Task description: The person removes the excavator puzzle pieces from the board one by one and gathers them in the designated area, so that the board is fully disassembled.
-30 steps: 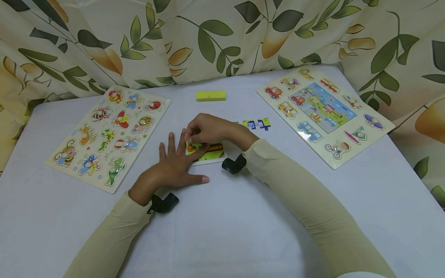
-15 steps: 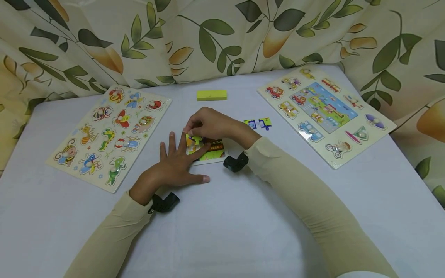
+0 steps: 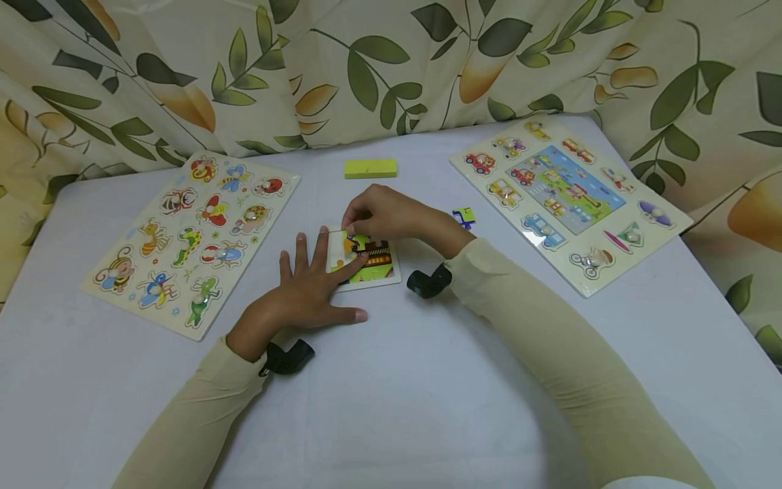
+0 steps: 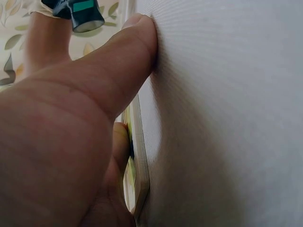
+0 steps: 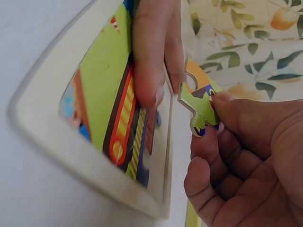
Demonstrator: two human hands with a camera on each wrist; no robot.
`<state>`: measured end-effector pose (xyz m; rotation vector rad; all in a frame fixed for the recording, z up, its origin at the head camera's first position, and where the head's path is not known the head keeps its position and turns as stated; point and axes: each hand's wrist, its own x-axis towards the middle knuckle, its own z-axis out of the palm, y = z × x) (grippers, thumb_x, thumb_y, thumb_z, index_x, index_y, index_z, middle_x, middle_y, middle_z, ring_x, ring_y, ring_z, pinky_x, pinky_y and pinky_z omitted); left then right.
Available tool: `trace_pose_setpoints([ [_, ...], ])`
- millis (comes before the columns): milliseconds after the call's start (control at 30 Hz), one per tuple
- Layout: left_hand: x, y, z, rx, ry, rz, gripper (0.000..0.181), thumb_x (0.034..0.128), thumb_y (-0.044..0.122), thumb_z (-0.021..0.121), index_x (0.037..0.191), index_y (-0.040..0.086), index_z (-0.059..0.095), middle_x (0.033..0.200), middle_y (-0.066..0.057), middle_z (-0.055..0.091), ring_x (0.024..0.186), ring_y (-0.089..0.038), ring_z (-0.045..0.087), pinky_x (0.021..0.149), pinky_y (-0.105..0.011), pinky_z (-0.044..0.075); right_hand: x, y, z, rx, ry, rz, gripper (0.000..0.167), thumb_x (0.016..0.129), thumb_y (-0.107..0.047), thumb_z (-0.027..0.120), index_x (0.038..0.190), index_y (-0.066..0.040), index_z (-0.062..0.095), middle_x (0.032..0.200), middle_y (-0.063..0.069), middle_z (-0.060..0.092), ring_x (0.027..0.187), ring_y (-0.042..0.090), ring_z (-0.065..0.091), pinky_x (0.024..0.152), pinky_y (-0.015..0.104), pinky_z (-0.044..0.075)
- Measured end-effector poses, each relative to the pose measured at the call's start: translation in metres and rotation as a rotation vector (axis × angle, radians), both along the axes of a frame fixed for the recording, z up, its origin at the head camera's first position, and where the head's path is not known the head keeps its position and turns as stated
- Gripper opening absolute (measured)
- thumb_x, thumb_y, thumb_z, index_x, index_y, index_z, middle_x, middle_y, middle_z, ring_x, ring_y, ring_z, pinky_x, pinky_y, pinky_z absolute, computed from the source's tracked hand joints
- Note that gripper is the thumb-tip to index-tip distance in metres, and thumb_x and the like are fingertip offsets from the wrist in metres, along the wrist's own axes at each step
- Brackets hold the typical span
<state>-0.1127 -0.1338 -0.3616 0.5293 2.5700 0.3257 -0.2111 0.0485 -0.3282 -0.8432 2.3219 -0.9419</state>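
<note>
A small framed jigsaw puzzle (image 3: pixel 366 286) lies mid-table, its inlaid part showing green ground and a dark striped track. My left hand (image 3: pixel 308 295) lies spread, its fingers straight, one of them reaching across the puzzle. In the left wrist view, the thumb (image 4: pixel 128 56) touches the white cloth beside the frame. Between thumb and fingertips my right hand (image 5: pixel 251 156) pinches a green, orange and blue jigsaw piece (image 5: pixel 201 106), tilted above the frame's far part. A pale bare area of the puzzle shows at its upper left. Another jigsaw piece (image 3: pixel 464 217) lies right of the right wrist.
On the left is a knob puzzle board of insects (image 3: pixel 189 238). A vehicle puzzle board (image 3: pixel 571 204) lies on the right. A yellow block (image 3: pixel 370 168) sits behind the hands. A leaf-patterned curtain (image 3: pixel 379 68) hangs along the table's back edge.
My right hand has shifted right with the pinched jigsaw piece, uncovering the puzzle's upper left. Its wrist now covers the spot where a second loose piece showed. My left hand stays put.
</note>
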Motion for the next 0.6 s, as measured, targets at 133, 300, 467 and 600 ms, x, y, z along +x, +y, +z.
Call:
trace_pose_setpoints([
  [133, 0.0, 0.001, 0.0, -0.003, 0.004, 0.003, 0.093, 0.078, 0.069, 0.065, 0.154, 0.04, 0.02, 0.155, -0.018, -0.029, 0.134, -0.047, -0.032, 0.1, -0.072, -0.011, -0.001, 0.007, -0.001, 0.007, -0.009, -0.015, 0.011, 0.097, -0.008, 0.061, 0.099, -0.005, 0.071, 0.09, 0.005, 0.067, 0.084, 0.018, 0.056, 0.08, 0.029, 0.046],
  [300, 0.0, 0.001, 0.0, -0.004, -0.003, 0.008, 0.093, 0.0779, 0.069, 0.065, 0.154, 0.041, 0.019, 0.155, -0.018, -0.029, 0.133, -0.047, -0.033, 0.101, -0.072, -0.012, -0.001, 0.015, -0.002, 0.024, -0.013, -0.027, 0.011, 0.097, -0.01, 0.061, 0.099, -0.005, 0.071, 0.091, 0.005, 0.067, 0.085, 0.018, 0.055, 0.08, 0.03, 0.045],
  [467, 0.0, 0.0, 0.001, -0.002, -0.008, 0.008, 0.093, 0.0786, 0.069, 0.065, 0.154, 0.04, 0.019, 0.155, -0.019, -0.029, 0.134, -0.047, -0.033, 0.101, -0.071, -0.013, -0.002, 0.024, -0.001, 0.047, -0.02, -0.046, 0.012, 0.097, -0.011, 0.061, 0.1, -0.006, 0.071, 0.093, 0.004, 0.067, 0.087, 0.019, 0.055, 0.083, 0.031, 0.045],
  [600, 0.0, 0.0, 0.0, -0.007, -0.005, 0.008, 0.094, 0.0783, 0.069, 0.064, 0.154, 0.04, 0.019, 0.155, -0.019, -0.029, 0.134, -0.047, -0.033, 0.101, -0.071, -0.013, -0.002, 0.033, 0.0, 0.059, -0.018, -0.046, 0.013, 0.097, -0.011, 0.061, 0.102, -0.005, 0.071, 0.095, 0.005, 0.067, 0.088, 0.019, 0.054, 0.082, 0.031, 0.045],
])
